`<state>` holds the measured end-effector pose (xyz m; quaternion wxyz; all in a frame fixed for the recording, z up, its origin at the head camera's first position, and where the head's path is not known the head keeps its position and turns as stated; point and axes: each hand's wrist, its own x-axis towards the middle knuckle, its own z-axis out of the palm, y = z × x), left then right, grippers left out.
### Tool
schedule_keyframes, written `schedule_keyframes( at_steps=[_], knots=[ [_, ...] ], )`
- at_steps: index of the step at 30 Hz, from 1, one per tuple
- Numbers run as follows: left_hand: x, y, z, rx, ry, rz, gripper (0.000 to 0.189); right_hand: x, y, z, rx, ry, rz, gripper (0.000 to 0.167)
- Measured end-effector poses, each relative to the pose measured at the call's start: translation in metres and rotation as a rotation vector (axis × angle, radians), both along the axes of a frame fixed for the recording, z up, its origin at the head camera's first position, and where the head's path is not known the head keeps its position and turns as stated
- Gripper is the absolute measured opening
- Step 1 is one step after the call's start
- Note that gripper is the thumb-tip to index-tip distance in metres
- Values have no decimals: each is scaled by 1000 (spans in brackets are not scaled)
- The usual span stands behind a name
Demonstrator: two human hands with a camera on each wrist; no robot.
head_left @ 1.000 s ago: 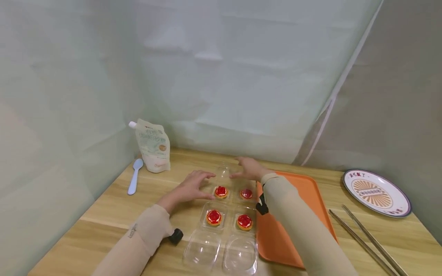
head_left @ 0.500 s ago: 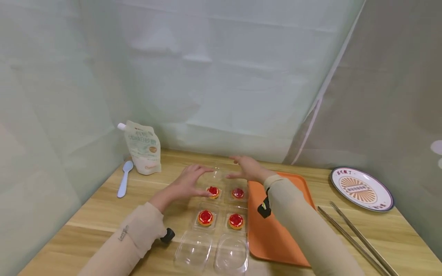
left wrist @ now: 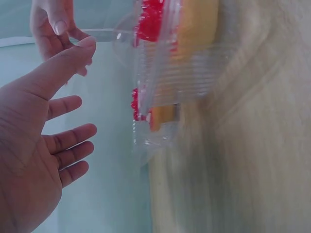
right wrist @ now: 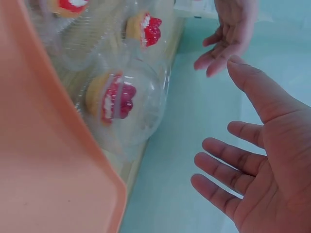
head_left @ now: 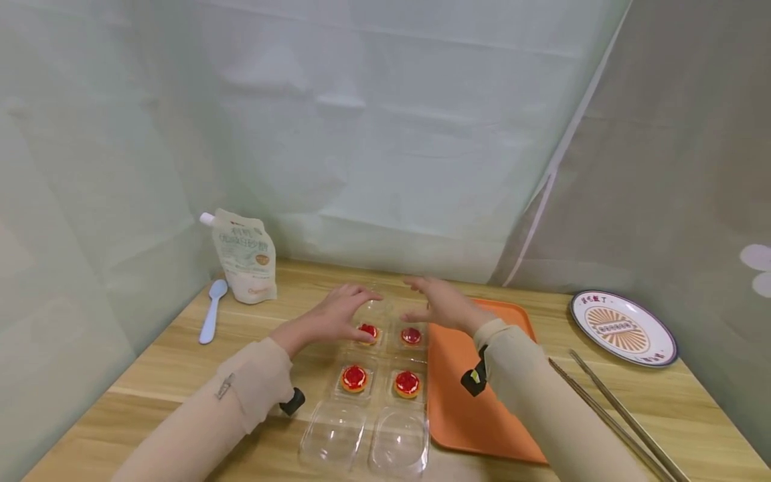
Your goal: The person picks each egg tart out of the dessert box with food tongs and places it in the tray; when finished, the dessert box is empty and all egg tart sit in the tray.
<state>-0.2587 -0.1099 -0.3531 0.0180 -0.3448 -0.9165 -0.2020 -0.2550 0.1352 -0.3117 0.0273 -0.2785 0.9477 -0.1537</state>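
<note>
**Low and just right of the left hand (head_left: 330,314): the back left tart (head_left: 369,329)**

Far left on the wood surface (head_left: 162,381): a blue spoon (head_left: 212,313), then a bag (head_left: 245,258), standing up. Next, the left hand, spread wide and holding nothing. From there, down and a little to the right, the back left tart, in a clear box (head_left: 381,343). Nearer to the left hand than to the right hand (head_left: 444,305). Round, so no long way on the tart; box and lid together, longer from front to back. Behind, between the two hands, a clear back lid (head_left: 375,306); touched or not, cannot tell.

In front, the front left tart (head_left: 354,379) and the front right tart (head_left: 407,384), both with flat lids (head_left: 399,440) toward the front. Behind the second, the back right tart (head_left: 411,335). Then the right hand, spread too, nothing in it. Last, an orange tray (head_left: 476,408), tongs (head_left: 623,405) and a plate (head_left: 620,328).

In the head view, the left thumb (head_left: 352,332) right by the back left tart, as if touching. In the left wrist view, a plain gap there. In the right wrist view, a round lid (right wrist: 151,109) over the back right tart, hard to spot from the head.
</note>
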Motion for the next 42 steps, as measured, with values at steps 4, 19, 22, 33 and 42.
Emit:
schedule_keyframes(
  at_steps=[4,19,22,33,42],
  knots=[
    [-3,6,-3,-25,-18,-12,75,8,6,-7,12,28,-7,72],
    [-8,31,-17,-81,-42,-33,77,21,5,-40,52,46,-13,73],
    [-8,34,-19,-90,-57,-18,79,19,4,-45,65,77,15,73],
    [-10,42,-24,-95,-70,-8,78,10,-1,-53,128,80,16,78],
    [-9,44,-29,-79,-63,14,77,8,-4,-54,119,34,-14,80]
  ],
)
